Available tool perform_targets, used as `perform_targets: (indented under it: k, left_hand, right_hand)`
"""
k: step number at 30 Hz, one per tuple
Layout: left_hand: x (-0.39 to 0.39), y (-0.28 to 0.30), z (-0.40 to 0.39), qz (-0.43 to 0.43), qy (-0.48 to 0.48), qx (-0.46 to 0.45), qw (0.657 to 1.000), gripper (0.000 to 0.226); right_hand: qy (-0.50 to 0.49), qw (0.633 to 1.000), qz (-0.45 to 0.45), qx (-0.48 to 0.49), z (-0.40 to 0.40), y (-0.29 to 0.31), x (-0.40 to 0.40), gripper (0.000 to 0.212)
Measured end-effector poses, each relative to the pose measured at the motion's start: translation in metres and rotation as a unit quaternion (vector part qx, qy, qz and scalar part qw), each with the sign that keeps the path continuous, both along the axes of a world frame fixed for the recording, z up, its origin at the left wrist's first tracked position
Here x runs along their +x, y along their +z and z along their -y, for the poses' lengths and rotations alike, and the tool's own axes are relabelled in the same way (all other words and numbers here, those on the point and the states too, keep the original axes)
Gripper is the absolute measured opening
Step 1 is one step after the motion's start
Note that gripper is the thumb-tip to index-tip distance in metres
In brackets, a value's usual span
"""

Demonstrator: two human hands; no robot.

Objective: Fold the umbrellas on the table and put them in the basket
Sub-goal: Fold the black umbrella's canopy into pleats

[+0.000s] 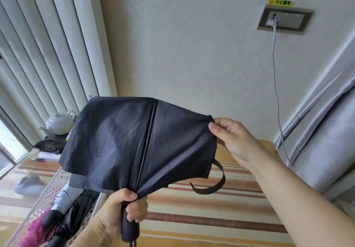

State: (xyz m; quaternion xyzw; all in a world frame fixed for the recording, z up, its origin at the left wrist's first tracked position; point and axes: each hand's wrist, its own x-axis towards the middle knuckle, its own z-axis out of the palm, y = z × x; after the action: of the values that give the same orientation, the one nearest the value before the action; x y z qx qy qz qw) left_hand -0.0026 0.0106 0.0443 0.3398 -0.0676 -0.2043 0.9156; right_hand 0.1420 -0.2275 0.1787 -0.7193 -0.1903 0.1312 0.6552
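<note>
Black umbrella (138, 143) is up in the air over the striped counter (211, 218), canopy half collapsed and loose. Left hand (123, 210) grasps its handle, fingers wrapped right below the gathered fabric. Right hand (230, 137) pinches the canopy edge on the umbrella's right side, pulling it out taut. Closing strap (213, 181) dangles in a loop under that edge. White perforated basket (57, 185) sits on the counter left of and below the umbrella; it holds a pink umbrella (34, 231) and dark folded ones. White teapot (58, 121) sits behind the umbrella's left edge. Wall socket (284, 20) with cable is above right of the umbrella.
</note>
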Motion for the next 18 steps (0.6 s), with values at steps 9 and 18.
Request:
perform_targets:
  k: [9, 18]
  left_hand:
    - [-0.001, -0.012, -0.007, 0.012, -0.011, 0.095, 0.995, 0.023]
    - [-0.01, 0.016, 0.012, -0.099, 0.014, 0.147, 0.984, 0.045]
  right_hand:
    - [-0.1, 0.948, 0.076, -0.292, -0.001, -0.013, 0.006, 0.008]
    - [0.027, 0.939, 0.25, -0.235, -0.056, 0.043, -0.019, 0.015]
